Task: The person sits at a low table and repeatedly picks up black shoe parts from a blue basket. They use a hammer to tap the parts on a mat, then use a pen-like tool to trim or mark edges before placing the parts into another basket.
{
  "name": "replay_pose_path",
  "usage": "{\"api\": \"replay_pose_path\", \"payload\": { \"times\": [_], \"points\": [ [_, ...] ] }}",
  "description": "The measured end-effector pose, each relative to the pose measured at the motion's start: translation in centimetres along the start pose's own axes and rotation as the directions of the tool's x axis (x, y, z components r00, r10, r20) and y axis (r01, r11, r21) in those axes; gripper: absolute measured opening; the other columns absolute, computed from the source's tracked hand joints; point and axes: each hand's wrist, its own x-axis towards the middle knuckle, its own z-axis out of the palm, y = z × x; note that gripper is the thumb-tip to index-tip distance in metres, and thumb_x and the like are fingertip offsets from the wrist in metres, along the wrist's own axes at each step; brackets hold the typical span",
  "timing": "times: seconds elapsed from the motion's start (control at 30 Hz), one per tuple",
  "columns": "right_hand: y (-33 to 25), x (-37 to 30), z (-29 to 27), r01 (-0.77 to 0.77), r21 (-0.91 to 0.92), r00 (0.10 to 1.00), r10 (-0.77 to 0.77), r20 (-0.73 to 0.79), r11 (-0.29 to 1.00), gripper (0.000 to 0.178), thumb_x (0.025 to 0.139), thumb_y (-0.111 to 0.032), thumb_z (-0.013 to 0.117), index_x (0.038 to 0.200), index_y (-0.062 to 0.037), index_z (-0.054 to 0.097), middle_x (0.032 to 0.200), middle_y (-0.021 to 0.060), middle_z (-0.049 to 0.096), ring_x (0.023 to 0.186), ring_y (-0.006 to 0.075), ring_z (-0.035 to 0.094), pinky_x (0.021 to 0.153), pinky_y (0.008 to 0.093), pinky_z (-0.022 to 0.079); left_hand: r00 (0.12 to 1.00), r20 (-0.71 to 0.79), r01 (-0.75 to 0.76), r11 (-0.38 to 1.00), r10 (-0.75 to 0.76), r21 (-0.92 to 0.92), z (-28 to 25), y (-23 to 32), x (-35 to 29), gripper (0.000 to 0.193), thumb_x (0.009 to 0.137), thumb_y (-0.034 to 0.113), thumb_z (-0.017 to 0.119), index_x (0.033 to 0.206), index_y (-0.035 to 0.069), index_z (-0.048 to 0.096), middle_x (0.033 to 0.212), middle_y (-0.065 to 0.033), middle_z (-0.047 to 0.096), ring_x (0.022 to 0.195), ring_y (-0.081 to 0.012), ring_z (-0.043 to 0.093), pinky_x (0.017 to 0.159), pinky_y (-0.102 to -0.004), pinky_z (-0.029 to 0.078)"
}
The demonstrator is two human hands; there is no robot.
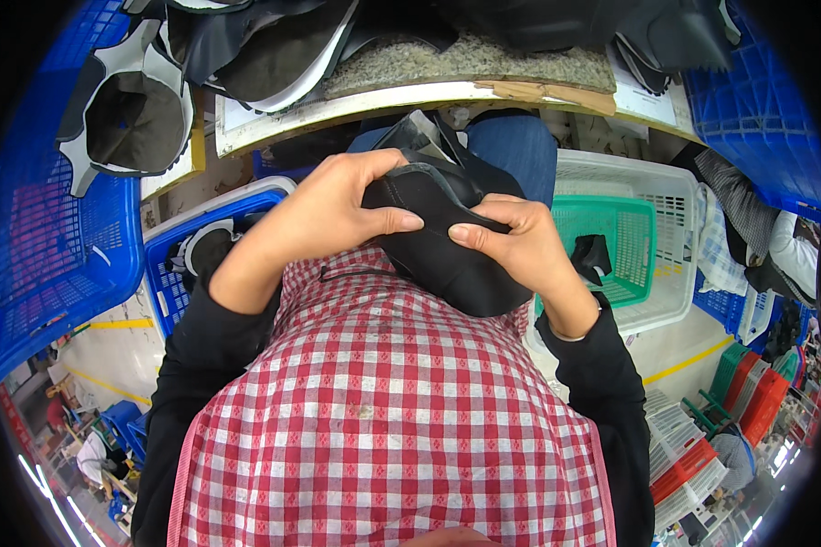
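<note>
A black shoe upper (pixel 461 269) is held between both hands above my lap, its rounded toe end pointing down toward the apron. My left hand (pixel 337 205) is closed on its left edge, thumb pressed on the outer face and fingers curled behind the stitched rim. On the opposite side, my right hand (pixel 524 239) pinches the opening's edge, thumb in front and fingers behind. The two thumb tips lie a short way apart on the black material. A grey-white lining shows at the upper's far end.
Ahead stands a worktable (pixel 374 98) with a speckled slab and several dark uppers (pixel 265 55). Blue baskets (pixel 73 246) flank me at the left. At the right, a green basket (pixel 634 246) holding a black piece (pixel 592 258) sits within a white crate (pixel 680 173).
</note>
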Motion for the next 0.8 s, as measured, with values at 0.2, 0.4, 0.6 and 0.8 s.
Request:
{"api": "replay_pose_path", "payload": {
  "times": [0.2,0.4,0.6,0.8],
  "points": [
    [-1.6,1.5,-1.2,0.024,-0.106,0.987,-0.007,0.161,0.994,0.023,0.086,-0.013,0.083,0.100,0.0023,0.073,0.083,0.0025,0.066,0.078,0.0092,0.060,0.069,0.0274,0.048,0.974,-0.221,-0.065,0.997,0.057,-0.032,1.8,0.3,-1.4,0.035,0.082,0.007,0.084,0.109,-0.001,0.064,0.095,-0.0080,0.070,0.089,-0.0108,0.063,0.079,-0.0315,0.053],
    [-2.9,2.4,-0.2,0.160,-0.215,0.969,-0.112,0.220,0.963,0.030,0.087,-0.017,0.082,0.102,0.0002,0.062,0.085,0.0106,0.066,0.077,0.0133,0.057,0.070,0.0332,0.050,0.976,-0.216,-0.036,0.999,0.035,0.002,1.8,0.5,-1.2,0.037,0.082,0.007,0.084,0.110,-0.001,0.062,0.094,-0.0104,0.072,0.089,-0.0130,0.066,0.078,-0.0327,0.053],
    [-2.7,2.8,0.3,0.216,-0.294,0.961,-0.150,0.231,0.931,0.035,0.089,-0.025,0.078,0.097,0.0025,0.058,0.082,0.0237,0.065,0.078,0.0442,0.065,0.065,0.0460,0.049,0.972,-0.232,-0.032,0.999,0.024,-0.031,2.1,0.4,-1.2,0.034,0.084,0.006,0.082,0.108,-0.001,0.059,0.094,-0.0115,0.072,0.088,-0.0135,0.067,0.077,-0.0318,0.053],
    [-2.2,2.9,0.2,0.225,-0.279,0.950,-0.147,0.277,0.934,0.034,0.090,-0.026,0.077,0.095,0.0028,0.059,0.081,0.0247,0.064,0.079,0.0455,0.065,0.065,0.0469,0.048,0.984,-0.177,-0.022,0.996,0.007,-0.085,1.8,0.6,-1.3,0.032,0.086,0.006,0.081,0.109,-0.001,0.060,0.088,-0.0102,0.072,0.083,-0.0119,0.067,0.073,-0.0307,0.053]
  ]
}}
